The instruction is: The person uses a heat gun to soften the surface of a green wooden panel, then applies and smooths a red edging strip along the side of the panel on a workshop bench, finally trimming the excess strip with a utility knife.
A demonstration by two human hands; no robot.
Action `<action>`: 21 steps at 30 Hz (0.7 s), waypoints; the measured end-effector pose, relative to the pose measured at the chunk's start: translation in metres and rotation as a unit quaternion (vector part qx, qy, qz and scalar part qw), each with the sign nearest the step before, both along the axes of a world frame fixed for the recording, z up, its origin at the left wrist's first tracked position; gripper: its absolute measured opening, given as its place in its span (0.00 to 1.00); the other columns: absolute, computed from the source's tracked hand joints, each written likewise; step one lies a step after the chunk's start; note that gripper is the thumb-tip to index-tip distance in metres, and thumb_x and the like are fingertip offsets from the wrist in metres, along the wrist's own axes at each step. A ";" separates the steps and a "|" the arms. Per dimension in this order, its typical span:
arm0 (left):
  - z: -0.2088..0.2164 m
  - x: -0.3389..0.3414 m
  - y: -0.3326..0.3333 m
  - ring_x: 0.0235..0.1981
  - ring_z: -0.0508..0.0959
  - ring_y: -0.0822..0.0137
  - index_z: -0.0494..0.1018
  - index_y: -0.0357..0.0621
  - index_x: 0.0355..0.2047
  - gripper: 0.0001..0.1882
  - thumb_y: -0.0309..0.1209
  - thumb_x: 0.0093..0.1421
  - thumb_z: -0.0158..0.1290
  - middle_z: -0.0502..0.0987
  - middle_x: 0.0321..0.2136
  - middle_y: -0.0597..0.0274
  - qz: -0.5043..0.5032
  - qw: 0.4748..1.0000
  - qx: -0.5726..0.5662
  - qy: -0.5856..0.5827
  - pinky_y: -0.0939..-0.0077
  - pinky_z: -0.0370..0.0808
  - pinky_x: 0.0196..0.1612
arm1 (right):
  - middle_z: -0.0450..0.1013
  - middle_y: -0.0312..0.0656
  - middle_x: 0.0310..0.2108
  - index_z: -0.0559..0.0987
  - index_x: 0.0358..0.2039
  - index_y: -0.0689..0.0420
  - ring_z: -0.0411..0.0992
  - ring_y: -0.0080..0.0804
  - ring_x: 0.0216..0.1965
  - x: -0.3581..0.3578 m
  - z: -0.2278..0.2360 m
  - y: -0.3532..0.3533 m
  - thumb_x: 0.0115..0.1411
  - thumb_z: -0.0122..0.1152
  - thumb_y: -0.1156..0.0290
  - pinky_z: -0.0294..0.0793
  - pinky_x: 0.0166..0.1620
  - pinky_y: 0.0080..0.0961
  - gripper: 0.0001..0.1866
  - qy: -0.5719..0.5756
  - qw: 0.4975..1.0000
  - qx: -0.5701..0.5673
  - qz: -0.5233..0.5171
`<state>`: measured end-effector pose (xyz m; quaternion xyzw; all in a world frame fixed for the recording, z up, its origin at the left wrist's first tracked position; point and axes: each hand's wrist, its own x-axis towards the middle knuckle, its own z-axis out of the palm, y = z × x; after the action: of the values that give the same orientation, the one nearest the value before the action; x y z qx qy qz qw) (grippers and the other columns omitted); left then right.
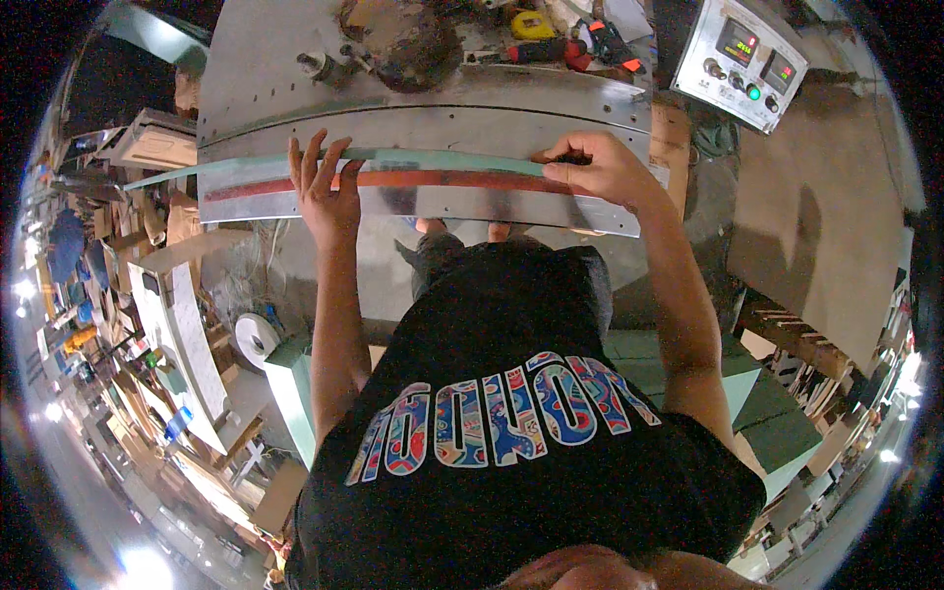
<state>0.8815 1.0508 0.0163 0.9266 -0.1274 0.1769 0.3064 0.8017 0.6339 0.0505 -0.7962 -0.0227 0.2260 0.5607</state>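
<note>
Here's the long, thin, pale-green strip (442, 156), stretched across the grey metal bench (551, 116) just beyond the flat red band (433, 178), left end overshooting the bench. The right hand (608, 169) pinches its other end; the left hand (330, 200) spreads fingers across it, whether gripping I can't tell.

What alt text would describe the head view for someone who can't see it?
A person's right hand pinches one end of a long, pale green strip over a metal worktable, while the spread left hand touches the strip's middle. A yellow tape measure lies beyond.
</note>
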 end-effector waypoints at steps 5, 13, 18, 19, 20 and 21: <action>0.000 0.000 0.001 0.76 0.63 0.43 0.86 0.59 0.50 0.19 0.28 0.58 0.70 0.78 0.64 0.66 0.004 1.000 0.023 -0.020 0.46 0.67 0.71 | 0.86 0.44 0.40 0.88 0.44 0.60 0.83 0.32 0.42 0.020 -0.007 0.026 0.64 0.75 0.57 0.80 0.48 0.31 0.18 0.001 1.000 -0.014 0.004; -0.002 0.001 0.002 0.75 0.63 0.43 0.86 0.60 0.52 0.21 0.30 0.57 0.70 0.78 0.65 0.67 0.004 1.000 0.012 -0.025 0.44 0.65 0.73 | 0.85 0.41 0.39 0.87 0.43 0.64 0.79 0.23 0.39 0.047 0.006 0.073 0.65 0.75 0.65 0.78 0.45 0.25 0.14 -0.003 0.998 -0.055 0.024; -0.003 0.001 -0.003 0.77 0.60 0.41 0.84 0.61 0.56 0.24 0.37 0.57 0.72 0.75 0.67 0.65 0.003 1.000 -0.002 -0.007 0.38 0.63 0.73 | 0.86 0.41 0.38 0.87 0.42 0.64 0.80 0.23 0.39 0.059 -0.003 0.087 0.65 0.75 0.63 0.79 0.45 0.26 0.16 -0.016 0.998 -0.063 0.028; -0.001 0.002 -0.001 0.77 0.59 0.40 0.84 0.61 0.57 0.25 0.40 0.58 0.72 0.74 0.68 0.64 -0.002 1.000 0.001 -0.016 0.37 0.62 0.73 | 0.86 0.42 0.38 0.87 0.42 0.64 0.80 0.25 0.39 0.062 0.000 0.091 0.65 0.75 0.62 0.79 0.46 0.26 0.16 -0.014 0.997 -0.074 0.028; -0.003 0.002 0.000 0.77 0.58 0.39 0.83 0.60 0.59 0.27 0.42 0.59 0.72 0.73 0.69 0.63 -0.006 1.000 0.005 -0.025 0.36 0.62 0.73 | 0.86 0.42 0.38 0.87 0.42 0.64 0.81 0.26 0.39 0.062 0.005 0.095 0.66 0.75 0.61 0.79 0.46 0.27 0.17 -0.013 0.996 -0.085 0.028; -0.004 0.001 -0.001 0.77 0.57 0.38 0.82 0.60 0.60 0.28 0.45 0.59 0.71 0.72 0.70 0.61 -0.010 0.999 0.008 -0.034 0.35 0.61 0.73 | 0.86 0.43 0.38 0.87 0.42 0.64 0.81 0.28 0.39 0.062 0.009 0.098 0.66 0.75 0.60 0.79 0.46 0.28 0.17 -0.012 0.995 -0.096 0.029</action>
<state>0.8822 1.0501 0.0119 0.9212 -0.1481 0.2044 0.2960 0.8637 0.7323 0.0593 -0.8481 -0.0308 0.2333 0.4748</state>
